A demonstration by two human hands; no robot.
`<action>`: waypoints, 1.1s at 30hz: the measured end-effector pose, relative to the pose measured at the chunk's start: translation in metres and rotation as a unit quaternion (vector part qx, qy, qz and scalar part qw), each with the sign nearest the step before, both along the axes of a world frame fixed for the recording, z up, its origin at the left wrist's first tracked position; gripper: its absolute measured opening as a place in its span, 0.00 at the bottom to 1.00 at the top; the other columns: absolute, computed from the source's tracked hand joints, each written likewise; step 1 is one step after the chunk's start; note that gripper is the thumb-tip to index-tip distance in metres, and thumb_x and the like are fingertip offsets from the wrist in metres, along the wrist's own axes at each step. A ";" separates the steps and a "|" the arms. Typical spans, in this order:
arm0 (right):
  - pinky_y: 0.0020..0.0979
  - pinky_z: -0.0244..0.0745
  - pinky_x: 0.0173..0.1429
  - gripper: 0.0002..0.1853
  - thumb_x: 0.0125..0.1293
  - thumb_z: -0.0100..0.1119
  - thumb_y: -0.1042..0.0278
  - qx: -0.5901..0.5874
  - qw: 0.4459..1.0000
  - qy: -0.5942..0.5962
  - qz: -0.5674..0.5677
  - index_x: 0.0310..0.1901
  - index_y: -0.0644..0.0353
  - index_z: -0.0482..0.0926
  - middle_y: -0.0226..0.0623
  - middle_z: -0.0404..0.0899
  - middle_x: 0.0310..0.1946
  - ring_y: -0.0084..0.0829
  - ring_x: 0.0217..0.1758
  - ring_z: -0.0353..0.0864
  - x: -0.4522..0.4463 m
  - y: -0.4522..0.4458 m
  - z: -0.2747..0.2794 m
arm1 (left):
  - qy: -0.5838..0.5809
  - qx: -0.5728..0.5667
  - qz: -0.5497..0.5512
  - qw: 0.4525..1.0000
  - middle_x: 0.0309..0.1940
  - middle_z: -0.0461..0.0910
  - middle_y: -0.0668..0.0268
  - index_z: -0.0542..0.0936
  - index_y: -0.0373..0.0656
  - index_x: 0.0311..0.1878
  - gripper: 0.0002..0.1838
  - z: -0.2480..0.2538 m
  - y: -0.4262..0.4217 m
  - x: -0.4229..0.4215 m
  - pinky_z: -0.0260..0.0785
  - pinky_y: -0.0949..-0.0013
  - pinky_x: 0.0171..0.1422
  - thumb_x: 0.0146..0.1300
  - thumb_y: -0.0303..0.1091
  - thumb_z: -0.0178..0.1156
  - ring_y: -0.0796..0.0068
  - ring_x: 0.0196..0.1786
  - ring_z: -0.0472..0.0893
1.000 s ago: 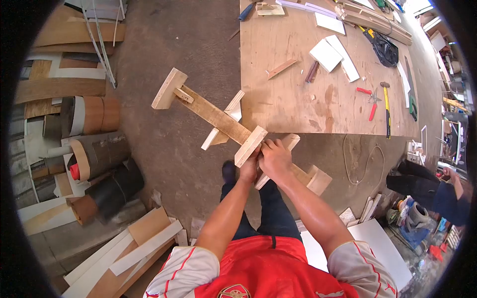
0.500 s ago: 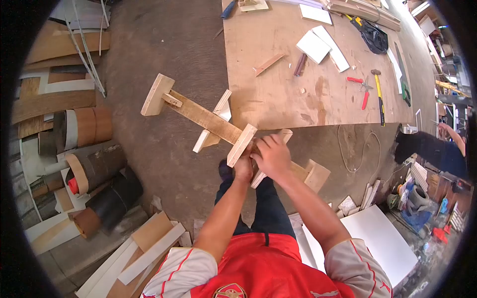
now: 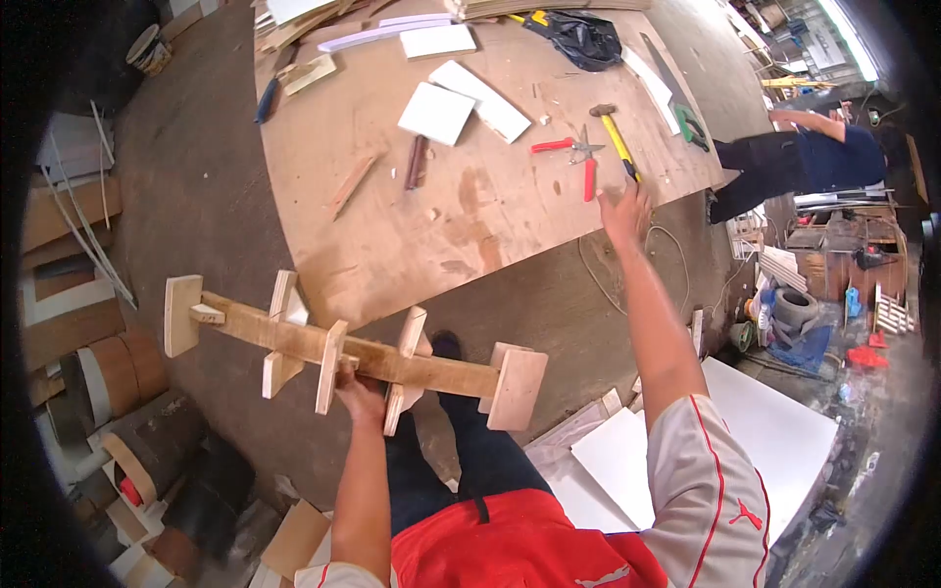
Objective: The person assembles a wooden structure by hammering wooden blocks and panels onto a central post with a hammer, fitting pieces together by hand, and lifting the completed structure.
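Note:
A wooden frame (image 3: 284,333), a long bar with several short cross-pieces fixed along it, is held up in front of me to the left. My left hand (image 3: 359,394) is closed around its bar near the middle, just right of a cross-piece; part of the fingers is hidden behind the wood. My right hand (image 3: 624,211) is stretched over the near right edge of the worktable (image 3: 382,265), fingers apart, at the handle end of a yellow-and-black hammer (image 3: 618,140). Beside the hammer lie red-handled snips (image 3: 583,152) with their handles spread.
White boards (image 3: 436,113), a thin wood strip (image 3: 355,184), a green-handled saw (image 3: 686,122) and a black plastic bag (image 3: 583,39) lie on the worktable. Rolls of sheet material (image 3: 118,377) line the left. Another person (image 3: 809,157) is at the far right.
My right hand has left the wooden frame and moved out right to the hammer. My left hand still holds the frame, now more level and further left. The view has shifted right.

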State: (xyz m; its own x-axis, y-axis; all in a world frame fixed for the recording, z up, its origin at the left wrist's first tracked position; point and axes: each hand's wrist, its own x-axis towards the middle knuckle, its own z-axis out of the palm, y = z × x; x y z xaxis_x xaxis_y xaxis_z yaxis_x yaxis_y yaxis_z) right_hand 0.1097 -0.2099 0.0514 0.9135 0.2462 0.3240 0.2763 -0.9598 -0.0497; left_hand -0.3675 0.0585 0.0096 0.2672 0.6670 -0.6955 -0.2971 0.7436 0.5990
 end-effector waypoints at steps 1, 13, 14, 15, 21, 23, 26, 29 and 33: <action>0.51 0.67 0.72 0.34 0.63 0.73 0.52 -0.005 1.000 0.014 -0.027 0.67 0.59 0.74 0.53 0.76 0.62 0.55 0.68 0.71 0.012 -0.001 -0.001 | -0.023 0.010 -0.015 1.000 0.60 0.77 0.61 0.66 0.48 0.71 0.33 -0.003 0.000 0.003 0.74 0.43 0.69 0.68 0.41 0.68 0.52 0.62 0.79; 0.48 0.75 0.60 0.23 0.63 0.73 0.60 0.200 0.914 0.150 0.319 0.56 0.61 0.80 0.49 0.81 0.53 0.52 0.57 0.79 -0.181 0.107 0.047 | -0.010 0.027 0.012 1.000 0.60 0.78 0.56 0.67 0.46 0.69 0.40 -0.012 0.002 -0.006 0.75 0.47 0.70 0.57 0.42 0.78 0.51 0.62 0.81; 0.48 0.75 0.59 0.22 0.63 0.73 0.60 0.193 0.918 0.150 0.313 0.55 0.61 0.80 0.49 0.81 0.53 0.52 0.56 0.79 -0.186 0.106 0.047 | -0.025 0.028 0.005 0.999 0.59 0.79 0.56 0.67 0.46 0.69 0.40 -0.010 0.002 -0.005 0.75 0.47 0.70 0.57 0.42 0.78 0.51 0.62 0.81; 0.47 0.77 0.55 0.19 0.63 0.73 0.59 0.190 0.920 0.129 0.318 0.51 0.60 0.82 0.47 0.82 0.50 0.50 0.53 0.80 -0.192 0.104 0.045 | -0.041 0.028 -0.001 0.999 0.59 0.79 0.55 0.67 0.46 0.69 0.40 -0.009 0.002 -0.004 0.76 0.46 0.70 0.57 0.42 0.78 0.51 0.62 0.81; 0.44 0.80 0.50 0.16 0.53 0.72 0.66 0.261 0.799 0.245 0.483 0.44 0.57 0.84 0.39 0.85 0.39 0.44 0.45 0.85 -0.322 0.164 0.065 | -0.023 0.035 0.016 0.999 0.55 0.80 0.57 0.70 0.44 0.65 0.34 -0.005 -0.001 0.001 0.79 0.51 0.64 0.61 0.41 0.76 0.56 0.58 0.83; 0.43 0.81 0.52 0.16 0.53 0.71 0.67 0.216 0.806 0.214 0.508 0.43 0.60 0.82 0.40 0.84 0.38 0.44 0.47 0.84 -0.353 0.195 0.055 | -0.046 0.048 -0.040 0.997 0.52 0.81 0.60 0.73 0.43 0.62 0.28 -0.024 0.006 -0.010 0.80 0.56 0.59 0.64 0.40 0.74 0.61 0.54 0.84; 0.43 0.81 0.51 0.14 0.54 0.70 0.68 0.181 0.827 0.249 0.471 0.40 0.61 0.80 0.41 0.83 0.37 0.45 0.46 0.84 -0.371 0.215 0.027 | -0.096 0.076 -0.023 0.992 0.47 0.82 0.65 0.78 0.41 0.55 0.18 -0.029 0.003 -0.010 0.80 0.64 0.54 0.67 0.35 0.72 0.70 0.50 0.83; 0.44 0.80 0.51 0.12 0.53 0.69 0.68 0.160 0.838 0.281 0.439 0.37 0.62 0.78 0.42 0.83 0.37 0.45 0.45 0.83 -0.375 0.229 0.026 | -0.118 0.029 -0.018 0.992 0.50 0.82 0.66 0.80 0.41 0.57 0.21 -0.012 0.004 -0.005 0.80 0.65 0.56 0.65 0.37 0.74 0.71 0.52 0.82; 0.42 0.81 0.53 0.13 0.51 0.69 0.68 0.156 0.831 0.263 0.465 0.39 0.63 0.82 0.42 0.85 0.39 0.44 0.48 0.84 -0.377 0.227 0.013 | -0.124 0.019 -0.042 0.991 0.53 0.82 0.66 0.79 0.43 0.60 0.22 -0.023 0.005 -0.011 0.77 0.64 0.62 0.67 0.38 0.73 0.70 0.56 0.82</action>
